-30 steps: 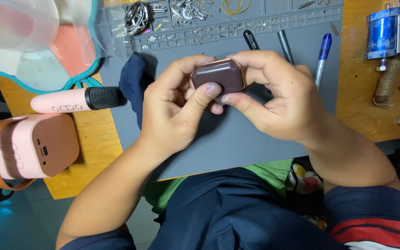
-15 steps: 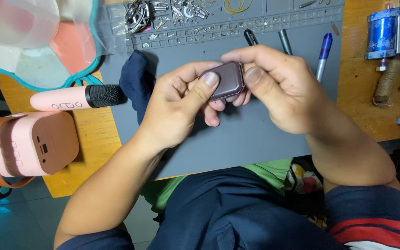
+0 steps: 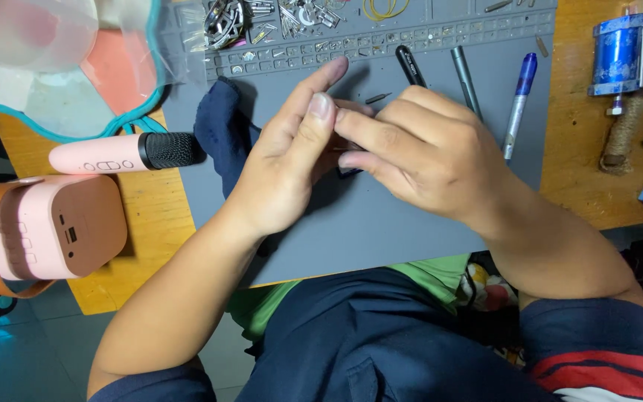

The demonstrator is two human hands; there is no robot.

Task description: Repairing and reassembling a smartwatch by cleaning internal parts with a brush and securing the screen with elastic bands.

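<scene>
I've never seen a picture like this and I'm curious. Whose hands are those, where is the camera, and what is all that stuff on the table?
The camera sits on a person's head and looks down, so you see that person's own left hand and right hand. They meet over a grey work mat on a wooden table. Between them is something small and dark, mostly hidden. Nearby lie a pink microphone, a pink and brown speaker, a dark blue cloth, a blue pen, and tiny metal parts.
</scene>
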